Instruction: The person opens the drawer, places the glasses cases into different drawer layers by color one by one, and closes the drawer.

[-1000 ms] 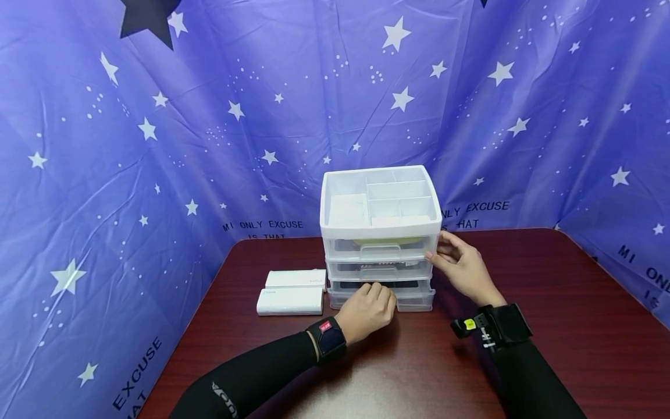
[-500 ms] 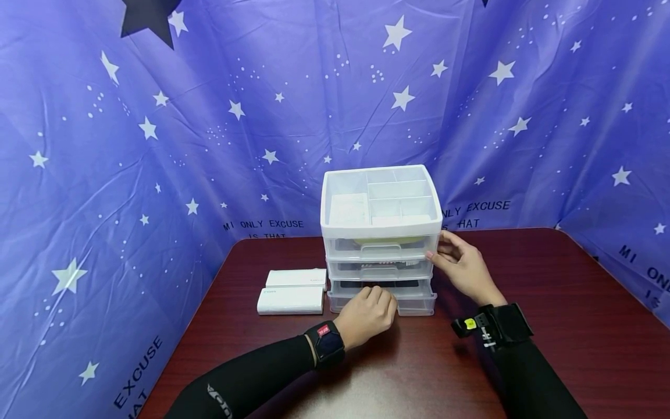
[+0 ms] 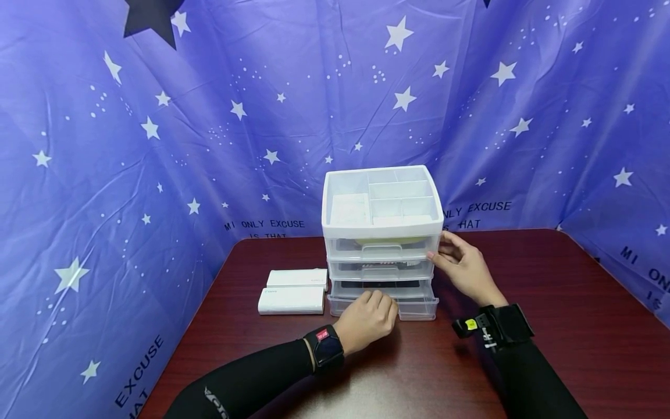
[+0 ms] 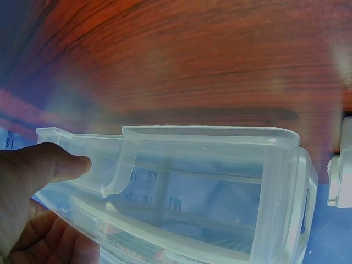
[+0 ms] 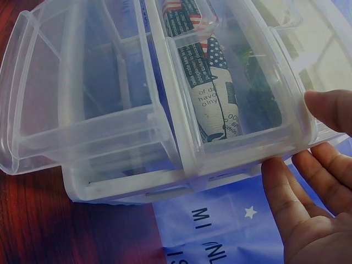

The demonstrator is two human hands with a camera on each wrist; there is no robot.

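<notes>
A white-framed storage unit point(image 3: 382, 231) with clear plastic drawers stands on the table, a divided tray on top. The bottom drawer point(image 3: 417, 309) is pulled partway out toward me. My left hand point(image 3: 368, 319) grips its front at the handle; in the left wrist view the thumb lies on the handle cutout and the fingers curl on the other side. My right hand point(image 3: 463, 269) holds the unit's right front corner, thumb on the front edge and fingers against the side. A patterned item point(image 5: 212, 82) shows through the middle drawer in the right wrist view.
Two white box-shaped items point(image 3: 291, 301) lie left of the unit, one behind the other. The reddish-brown table point(image 3: 549, 279) is bordered at the back and sides by a blue star-printed curtain point(image 3: 293, 128).
The bottom drawer has slid a little farther out toward me, drawn by my left hand. My right hand stays at the unit's corner.
</notes>
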